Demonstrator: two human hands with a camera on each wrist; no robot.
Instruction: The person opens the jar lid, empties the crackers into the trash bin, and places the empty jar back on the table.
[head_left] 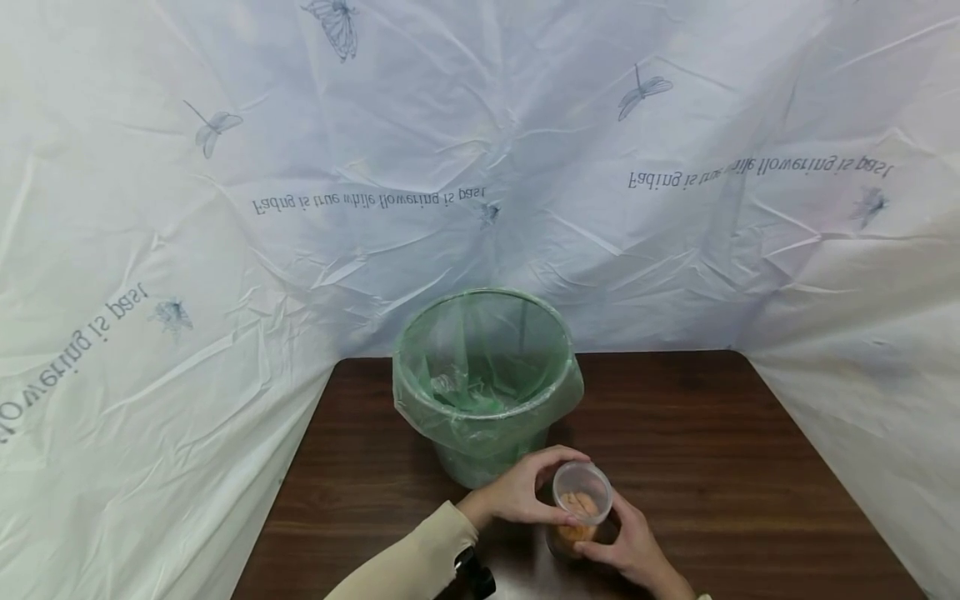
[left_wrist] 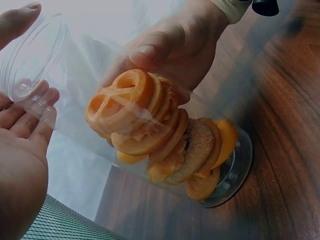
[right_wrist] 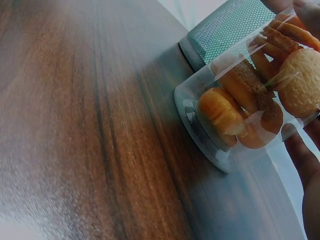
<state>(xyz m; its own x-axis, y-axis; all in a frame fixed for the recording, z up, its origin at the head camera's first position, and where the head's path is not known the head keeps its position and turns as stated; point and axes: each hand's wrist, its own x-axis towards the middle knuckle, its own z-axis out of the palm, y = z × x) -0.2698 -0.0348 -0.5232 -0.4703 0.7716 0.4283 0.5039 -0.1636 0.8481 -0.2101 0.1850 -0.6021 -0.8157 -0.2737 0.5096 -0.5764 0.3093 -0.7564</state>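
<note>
Both hands are at a clear plastic jar (head_left: 577, 529) filled with orange-brown pieces that look like baked snacks (left_wrist: 165, 125). My left hand (head_left: 517, 493) curves around the jar's round top, its thumb on the near side and fingers on the far side. My right hand (head_left: 633, 546) grips the body lower down from the right, with the thumb in front. In the left wrist view, the clear rim (left_wrist: 62, 37) lies between the left thumb and fingers; whether a separate lid sits on it I cannot tell. The jar's base (right_wrist: 190, 120) is at the tabletop.
A green mesh bin (right_wrist: 225, 30) with a translucent green liner (head_left: 487, 425) over its rim stands just behind the left hand. Some crumpled clear material lies inside. The dark wooden table (head_left: 697, 433) is enclosed by hanging white printed sheeting (head_left: 450, 125).
</note>
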